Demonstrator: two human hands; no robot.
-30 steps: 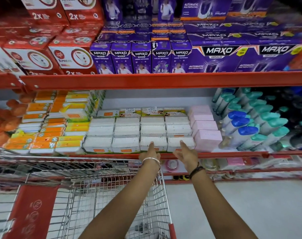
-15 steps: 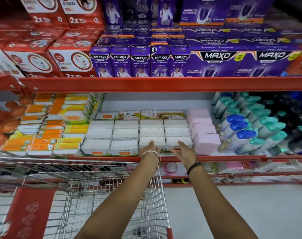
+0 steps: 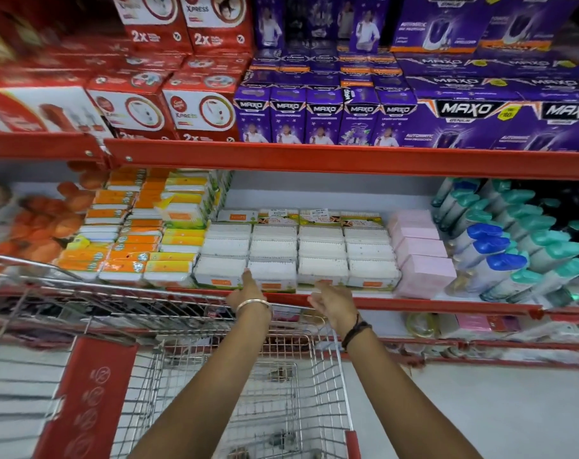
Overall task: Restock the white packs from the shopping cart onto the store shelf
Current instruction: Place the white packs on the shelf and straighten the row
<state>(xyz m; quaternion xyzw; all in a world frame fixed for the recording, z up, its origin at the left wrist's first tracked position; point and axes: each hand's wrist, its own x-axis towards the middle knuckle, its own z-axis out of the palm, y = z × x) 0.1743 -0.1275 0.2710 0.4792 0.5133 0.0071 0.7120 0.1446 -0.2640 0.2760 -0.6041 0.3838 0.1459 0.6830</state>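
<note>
White packs point(image 3: 298, 256) fill the middle of the lower store shelf point(image 3: 447, 303) in four columns, several rows deep. My left hand point(image 3: 246, 291), with a metal bangle on the wrist, reaches to the front row and its fingertips touch the seam between the two leftmost front packs. My right hand point(image 3: 333, 299), with a dark wristband, hovers at the shelf's red front lip just below the third front pack, fingers loosely curled. Neither hand holds anything. The wire shopping cart point(image 3: 215, 376) stands below my arms; its basket shows only bare wire.
Orange and yellow packs point(image 3: 139, 240) sit left of the white ones, pink packs point(image 3: 420, 256) to the right, then bottles with blue and teal caps point(image 3: 513, 246). Red boxes point(image 3: 169, 104) and purple Maxo boxes point(image 3: 347, 114) fill the shelf above. Grey floor lies right of the cart.
Both hands have shifted left along the front row of white packs. My right hand has drawn back from the packs to the shelf lip and its fingers have curled.
</note>
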